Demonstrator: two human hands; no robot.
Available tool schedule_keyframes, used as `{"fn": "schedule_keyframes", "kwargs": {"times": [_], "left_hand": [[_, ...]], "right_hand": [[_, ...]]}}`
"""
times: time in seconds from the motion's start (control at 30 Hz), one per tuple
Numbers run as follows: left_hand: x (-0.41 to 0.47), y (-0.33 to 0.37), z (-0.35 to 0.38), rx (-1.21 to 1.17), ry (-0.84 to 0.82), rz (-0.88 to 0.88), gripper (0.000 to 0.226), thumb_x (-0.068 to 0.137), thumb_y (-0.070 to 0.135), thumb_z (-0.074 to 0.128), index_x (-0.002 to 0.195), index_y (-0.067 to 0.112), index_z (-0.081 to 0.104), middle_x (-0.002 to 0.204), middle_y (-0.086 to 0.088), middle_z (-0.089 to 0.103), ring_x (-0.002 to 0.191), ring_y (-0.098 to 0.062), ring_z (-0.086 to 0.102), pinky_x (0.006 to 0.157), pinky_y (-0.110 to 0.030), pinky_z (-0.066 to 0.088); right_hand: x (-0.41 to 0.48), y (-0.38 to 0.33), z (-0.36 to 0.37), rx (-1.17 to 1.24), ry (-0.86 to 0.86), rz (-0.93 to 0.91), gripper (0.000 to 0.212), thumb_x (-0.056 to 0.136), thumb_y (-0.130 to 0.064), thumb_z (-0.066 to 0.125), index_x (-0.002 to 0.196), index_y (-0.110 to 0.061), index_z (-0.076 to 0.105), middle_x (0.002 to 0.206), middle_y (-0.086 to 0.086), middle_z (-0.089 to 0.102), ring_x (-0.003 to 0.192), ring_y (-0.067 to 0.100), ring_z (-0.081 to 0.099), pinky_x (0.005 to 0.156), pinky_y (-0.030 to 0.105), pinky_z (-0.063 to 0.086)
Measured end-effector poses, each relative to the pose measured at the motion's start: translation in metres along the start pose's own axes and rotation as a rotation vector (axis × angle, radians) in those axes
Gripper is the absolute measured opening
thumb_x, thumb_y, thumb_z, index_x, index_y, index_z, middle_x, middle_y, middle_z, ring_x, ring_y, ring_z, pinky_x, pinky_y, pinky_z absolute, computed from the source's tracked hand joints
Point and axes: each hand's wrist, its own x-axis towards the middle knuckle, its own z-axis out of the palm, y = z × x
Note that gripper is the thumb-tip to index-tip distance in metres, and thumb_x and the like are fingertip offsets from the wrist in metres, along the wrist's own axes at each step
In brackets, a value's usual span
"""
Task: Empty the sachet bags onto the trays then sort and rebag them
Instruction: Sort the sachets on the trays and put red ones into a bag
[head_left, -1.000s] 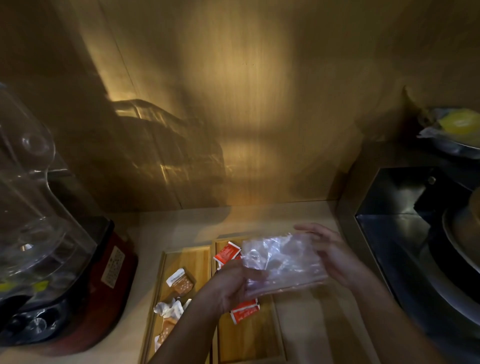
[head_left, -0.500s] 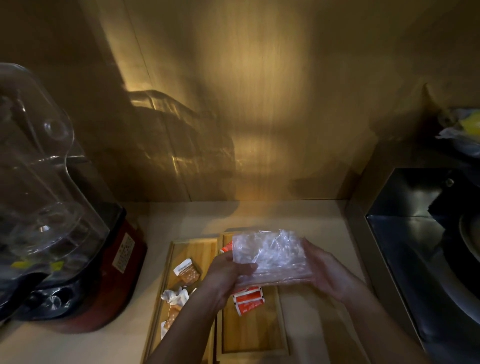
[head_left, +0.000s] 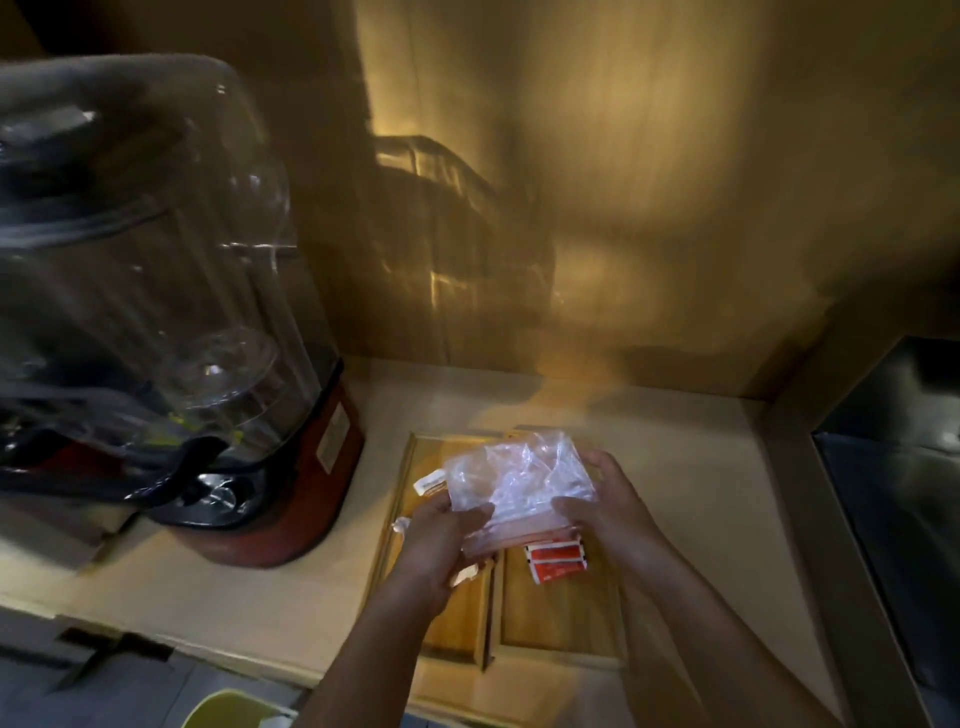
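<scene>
A crumpled clear plastic bag (head_left: 519, 480) is held flat between both hands above two wooden trays. My left hand (head_left: 441, 540) grips its near left edge and my right hand (head_left: 602, 506) grips its right side. Red sachets (head_left: 558, 558) lie on the right tray (head_left: 561, 618), just below the bag. The left tray (head_left: 457, 623) is mostly hidden by my left arm; a brown-and-white sachet (head_left: 430, 484) shows at the bag's left edge and a white bit (head_left: 399, 525) beside my wrist.
A large blender (head_left: 171, 332) with a clear jug and red base stands on the counter to the left of the trays. A dark steel sink (head_left: 904, 519) lies at the right. A yellow-green rim (head_left: 228, 706) shows below the counter edge. A wooden wall rises behind.
The view has shifted right and down, so the blender looms larger. Both hands have stayed on the bag, now held lower and closer over the trays.
</scene>
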Motion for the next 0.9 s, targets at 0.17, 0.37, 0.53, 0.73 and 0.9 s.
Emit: {"fn": "schedule_keyframes", "kwargs": {"times": [0.17,0.37,0.53,0.73,0.9], "left_hand": [[-0.026,-0.003,-0.055,-0.052,0.009,0.017,0.012,0.086,0.007,0.058,0.093,0.012,0.065,0.091,-0.008,0.071,0.083,-0.023,0.065,0.071,-0.032,0.054],[-0.075,-0.030,-0.148,-0.130,0.107,-0.032,0.009,0.085,0.008,0.057,0.086,0.014,0.065,0.080,-0.005,0.068,0.071,-0.017,0.063,0.063,-0.027,0.052],[-0.120,-0.061,-0.220,-0.289,0.225,-0.082,0.007,0.087,0.003,0.053,0.088,0.005,0.059,0.077,-0.014,0.056,0.060,-0.020,0.053,0.055,-0.026,0.046],[-0.155,-0.105,-0.280,-0.319,0.532,-0.101,0.022,0.085,0.002,0.056,0.107,-0.002,0.053,0.075,-0.013,0.056,0.052,-0.018,0.052,0.044,-0.024,0.047],[-0.166,-0.148,-0.317,-0.384,0.813,-0.132,0.036,0.086,0.004,0.057,0.111,0.013,0.033,0.100,-0.010,0.050,0.081,-0.026,0.058,0.048,-0.029,0.052]], "right_hand": [[-0.020,-0.004,0.052,-0.040,-0.010,-0.032,0.042,0.080,0.002,0.061,0.117,-0.016,0.049,0.103,0.010,0.063,0.072,0.016,0.063,0.054,0.024,0.052],[-0.063,0.002,0.143,-0.134,-0.114,-0.080,0.035,0.075,0.000,0.064,0.106,-0.013,0.054,0.100,0.010,0.061,0.081,0.017,0.060,0.064,0.016,0.051],[-0.091,0.014,0.224,-0.276,-0.309,-0.014,0.030,0.086,-0.002,0.054,0.106,-0.024,0.052,0.090,-0.005,0.062,0.078,0.011,0.059,0.065,0.024,0.048],[-0.106,0.052,0.308,-0.412,-0.407,0.070,0.040,0.085,0.001,0.055,0.116,-0.020,0.042,0.080,0.010,0.058,0.051,0.020,0.049,0.037,0.023,0.039],[-0.113,0.095,0.363,-0.565,-0.577,0.130,0.021,0.085,-0.002,0.055,0.095,-0.020,0.052,0.088,0.012,0.061,0.054,0.017,0.054,0.036,0.021,0.042]]}}
